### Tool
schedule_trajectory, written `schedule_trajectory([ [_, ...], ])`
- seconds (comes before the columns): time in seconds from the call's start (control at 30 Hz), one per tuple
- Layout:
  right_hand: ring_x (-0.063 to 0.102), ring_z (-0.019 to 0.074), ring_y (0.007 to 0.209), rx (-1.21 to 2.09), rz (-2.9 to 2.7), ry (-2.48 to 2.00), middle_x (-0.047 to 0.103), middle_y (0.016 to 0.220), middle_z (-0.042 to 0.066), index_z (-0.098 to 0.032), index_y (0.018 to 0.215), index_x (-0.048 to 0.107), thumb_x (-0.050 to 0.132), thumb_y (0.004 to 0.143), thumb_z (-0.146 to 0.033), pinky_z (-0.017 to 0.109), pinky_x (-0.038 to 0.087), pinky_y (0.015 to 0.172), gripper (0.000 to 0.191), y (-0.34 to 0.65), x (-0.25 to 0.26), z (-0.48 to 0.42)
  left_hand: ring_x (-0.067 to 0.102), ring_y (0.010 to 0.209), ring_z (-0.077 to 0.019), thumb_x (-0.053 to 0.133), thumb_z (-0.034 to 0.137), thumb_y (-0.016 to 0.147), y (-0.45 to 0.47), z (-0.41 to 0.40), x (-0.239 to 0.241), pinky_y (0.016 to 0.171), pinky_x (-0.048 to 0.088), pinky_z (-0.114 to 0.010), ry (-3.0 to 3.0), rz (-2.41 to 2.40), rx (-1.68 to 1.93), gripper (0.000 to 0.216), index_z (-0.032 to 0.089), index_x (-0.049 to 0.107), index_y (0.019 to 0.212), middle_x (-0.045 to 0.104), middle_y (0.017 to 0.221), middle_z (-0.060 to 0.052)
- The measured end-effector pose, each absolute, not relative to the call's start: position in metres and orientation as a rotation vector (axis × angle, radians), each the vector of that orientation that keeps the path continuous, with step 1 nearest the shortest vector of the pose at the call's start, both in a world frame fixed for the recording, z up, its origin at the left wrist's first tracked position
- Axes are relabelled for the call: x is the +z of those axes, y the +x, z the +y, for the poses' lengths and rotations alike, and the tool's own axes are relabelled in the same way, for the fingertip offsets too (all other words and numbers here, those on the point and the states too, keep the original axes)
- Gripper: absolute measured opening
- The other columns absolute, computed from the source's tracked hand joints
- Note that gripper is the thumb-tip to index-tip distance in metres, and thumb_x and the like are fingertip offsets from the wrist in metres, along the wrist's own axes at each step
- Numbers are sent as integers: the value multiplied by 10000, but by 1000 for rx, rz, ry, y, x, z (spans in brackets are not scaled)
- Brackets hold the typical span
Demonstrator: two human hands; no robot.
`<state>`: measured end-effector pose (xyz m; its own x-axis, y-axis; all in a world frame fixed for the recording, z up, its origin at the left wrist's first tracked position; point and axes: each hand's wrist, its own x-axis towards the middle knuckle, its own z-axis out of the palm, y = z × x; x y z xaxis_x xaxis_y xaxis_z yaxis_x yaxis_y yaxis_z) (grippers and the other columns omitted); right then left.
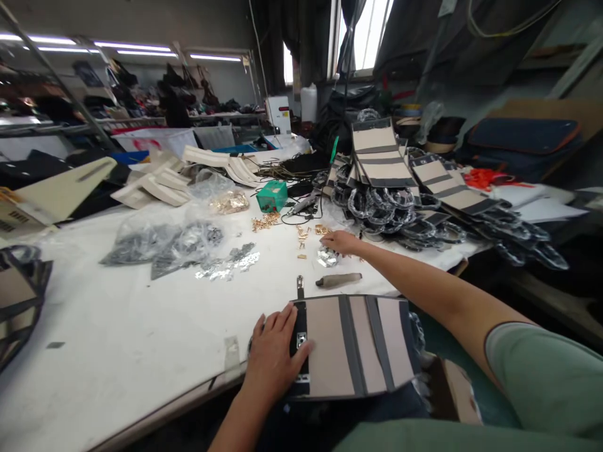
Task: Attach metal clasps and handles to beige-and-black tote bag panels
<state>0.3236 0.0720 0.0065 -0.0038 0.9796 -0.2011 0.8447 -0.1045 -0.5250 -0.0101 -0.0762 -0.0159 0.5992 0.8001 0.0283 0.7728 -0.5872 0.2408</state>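
Note:
My left hand (277, 351) lies with fingers stretched out on the left end of a beige and dark-grey bag panel (330, 345) at the table's front edge. Small silver metal plates (302, 341) sit on the panel's dark strip beside my thumb. A silver clasp strap (300, 287) sticks out past its far edge. My right hand (340, 242) reaches out to the small piles of hardware, fingertips closed together; what they pinch is too small to make out. Under it lies a heap of silver pieces (327, 255), with gold fittings (321, 230) just behind. A wrapped, pen-like tool (339, 280) rests between both hands.
Stacked bag panels (381, 154) with plastic-wrapped handles stand at the back right. Behind the hardware are a green box (272, 196) and a grey power tool (303, 204). Plastic bags of metal plates (174, 245) and loose plates (230, 262) lie left of centre.

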Motion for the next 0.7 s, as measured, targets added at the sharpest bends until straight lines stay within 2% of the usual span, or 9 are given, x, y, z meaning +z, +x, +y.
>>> schedule_trajectory([
  [0.17, 661, 219, 878, 536, -2020, -2008, 750, 1017, 68, -244, 998, 777, 545, 933, -435, 256, 442, 698, 307, 332, 14, 69, 477, 1351, -313, 504, 572, 932, -11, -77, -26, 1173, 303, -522, 2672, 1320, 260, 648, 218, 497, 1474, 468, 1564, -55],
  [0.27, 646, 232, 971, 466, -2030, -1971, 726, 1115, 89, -221, 934, 782, 558, 924, -420, 261, 427, 741, 300, 337, 17, 64, 479, 1348, -303, 511, 572, 931, -11, -76, -29, 1172, 308, -513, 2683, 1322, 270, 643, 221, 503, 1470, 477, 1558, -53],
  [0.37, 646, 216, 941, 445, -1978, -1909, 735, 1066, 71, -211, 966, 786, 577, 916, -398, 249, 418, 721, 285, 342, 16, 56, 485, 1336, -300, 528, 567, 925, -10, -76, -26, 1162, 322, -514, 2671, 1331, 266, 639, 226, 510, 1465, 489, 1548, -55],
  [0.47, 651, 177, 807, 468, -1867, -1854, 748, 914, 31, -207, 1088, 768, 558, 933, -406, 232, 420, 659, 328, 342, 8, 49, 487, 1328, -293, 537, 549, 926, -7, -78, -20, 1147, 345, -507, 2652, 1344, 257, 629, 219, 515, 1462, 501, 1538, -65],
  [0.57, 629, 139, 691, 480, -1741, -1828, 741, 853, 3, -214, 1183, 727, 580, 922, -422, 220, 417, 615, 364, 338, -2, 44, 493, 1320, -289, 547, 541, 924, -6, -79, -16, 1138, 361, -498, 2648, 1345, 260, 631, 212, 515, 1462, 507, 1533, -71],
  [0.7, 591, 115, 619, 480, -1621, -1836, 725, 795, 4, -191, 980, 761, 721, 810, -398, 214, 389, 576, 271, 335, -8, 42, 505, 1312, -291, 562, 535, 915, -6, -79, -17, 1129, 375, -494, 2649, 1339, 286, 628, 224, 520, 1459, 517, 1524, -72],
])
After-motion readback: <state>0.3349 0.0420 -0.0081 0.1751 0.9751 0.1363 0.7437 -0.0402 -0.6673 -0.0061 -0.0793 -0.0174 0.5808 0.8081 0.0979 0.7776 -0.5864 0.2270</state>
